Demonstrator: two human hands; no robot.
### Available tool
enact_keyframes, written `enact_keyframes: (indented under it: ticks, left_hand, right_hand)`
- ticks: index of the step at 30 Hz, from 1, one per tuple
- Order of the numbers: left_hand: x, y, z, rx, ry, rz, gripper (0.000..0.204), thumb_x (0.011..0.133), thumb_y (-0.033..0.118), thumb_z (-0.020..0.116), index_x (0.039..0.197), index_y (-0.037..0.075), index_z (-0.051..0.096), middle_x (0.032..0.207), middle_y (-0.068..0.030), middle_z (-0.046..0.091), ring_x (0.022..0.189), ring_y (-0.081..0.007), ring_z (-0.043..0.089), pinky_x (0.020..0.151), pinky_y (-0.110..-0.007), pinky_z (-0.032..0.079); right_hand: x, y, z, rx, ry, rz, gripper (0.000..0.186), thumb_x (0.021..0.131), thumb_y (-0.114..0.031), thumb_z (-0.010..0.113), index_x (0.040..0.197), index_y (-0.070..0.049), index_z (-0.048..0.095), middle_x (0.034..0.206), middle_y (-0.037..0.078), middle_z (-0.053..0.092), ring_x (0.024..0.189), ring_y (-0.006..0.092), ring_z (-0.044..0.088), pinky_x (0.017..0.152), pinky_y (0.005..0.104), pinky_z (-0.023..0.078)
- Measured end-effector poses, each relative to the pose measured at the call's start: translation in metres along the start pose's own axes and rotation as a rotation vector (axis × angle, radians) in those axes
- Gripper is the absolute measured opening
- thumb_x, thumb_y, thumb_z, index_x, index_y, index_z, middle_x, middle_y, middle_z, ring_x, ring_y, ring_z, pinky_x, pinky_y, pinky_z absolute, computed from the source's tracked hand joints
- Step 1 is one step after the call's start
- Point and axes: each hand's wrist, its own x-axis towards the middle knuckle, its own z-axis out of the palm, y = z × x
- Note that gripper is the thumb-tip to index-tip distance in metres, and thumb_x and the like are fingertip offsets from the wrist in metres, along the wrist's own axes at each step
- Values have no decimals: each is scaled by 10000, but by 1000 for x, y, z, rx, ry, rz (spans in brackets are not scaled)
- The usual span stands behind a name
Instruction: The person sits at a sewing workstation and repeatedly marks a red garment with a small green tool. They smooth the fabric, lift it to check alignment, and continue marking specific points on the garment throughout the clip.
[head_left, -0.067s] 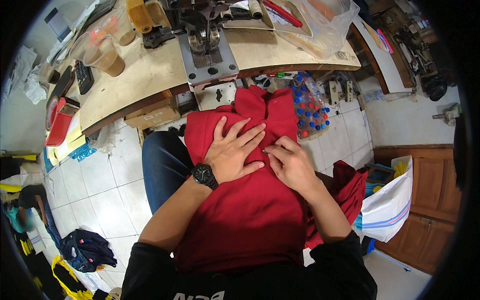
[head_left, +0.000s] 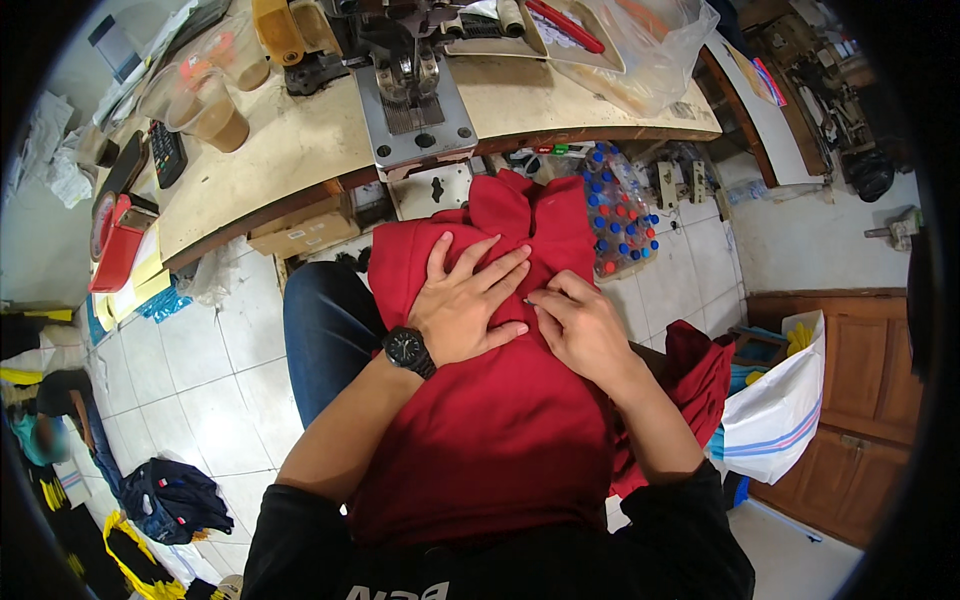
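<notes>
1. Here's your left hand (head_left: 463, 310), palm down and fingers fanned wide, pressing flat on the red cloth (head_left: 480, 450); nothing shows in its grip.
2. Over to your right hand (head_left: 583, 325): it's closed in narrow, thumb and fingertips pinching a small slim object (head_left: 531, 301) right at the cloth's surface, too tiny to make out. The two hands work close together, a strip of red between them.
3. And the cloth itself? It lies across your lap, its far end bunched in folds just below the front edge of the table (head_left: 300, 150), your jeans-clad knee (head_left: 325, 330) poking out on the left.
4. A black watch (head_left: 405, 348) sits on your left wrist.
5. Straight ahead, up on the tabletop, stands the sewing machine (head_left: 420, 115), metal plate facing you; a cup of brown drink (head_left: 215, 125) and a dark remote (head_left: 168, 155) are off to its left.
6. Down on your right, beyond the cloth, there's a cluster of bottles with blue and red caps (head_left: 620, 225); nearer you, more dark-red fabric (head_left: 695, 370) hangs beside a white sack (head_left: 775, 415).
</notes>
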Motion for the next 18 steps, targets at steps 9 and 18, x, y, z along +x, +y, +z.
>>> enact_keyframes:
  ticks: [9, 18]
  left_hand:
    - [6, -8, 2, -5, -44, 3, 716, 917, 556, 724, 1483, 125, 645, 1663, 10, 480, 1534, -327, 390, 1263, -694, 104]
    - [4, -9, 3, -6, 2, -1, 738, 927, 585, 704, 1498, 124, 627, 1641, -35, 486, 1526, -322, 401, 1257, -696, 132]
  right_hand:
    - [38, 0, 3, -402, -340, -82, 243, 823, -90, 741, 1013, 57, 709, 1011, 198, 706, 921, 355, 744, 770, 437, 619]
    - [23, 3, 2, -73, -117, 99, 139, 863, -47, 744, 969, 42, 753, 984, 202, 728, 822, 353, 757, 759, 422, 620]
